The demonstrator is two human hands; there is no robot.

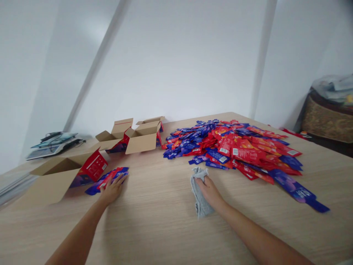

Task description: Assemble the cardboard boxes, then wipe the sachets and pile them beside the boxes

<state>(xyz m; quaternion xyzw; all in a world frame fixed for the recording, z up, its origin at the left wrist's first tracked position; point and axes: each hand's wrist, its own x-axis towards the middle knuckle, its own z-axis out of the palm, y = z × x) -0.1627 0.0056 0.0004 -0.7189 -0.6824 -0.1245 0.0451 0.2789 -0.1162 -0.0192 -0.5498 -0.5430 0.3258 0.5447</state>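
My left hand (112, 189) lies on a small row of red and blue packets (106, 179), fingers stretched over their near edge. The packets rest on the table beside an open carton (92, 167) with a red printed side. My right hand (208, 189) is closed around a crumpled grey cloth (199, 195), which touches the tabletop. Its fingers are partly hidden by the cloth. Beyond that hand spreads a large heap of red and blue packets (237, 145), with one long blue packet (296, 187) sticking out at its near right.
More open cartons (142, 141) stand towards the wall, their flaps spread. At the far left lies a stack of flat items (55, 143) with dark cords. Off the table's right side, a patterned brown object (328, 116) carries plastic-wrapped things. The wooden tabletop (154, 221) runs beneath everything.
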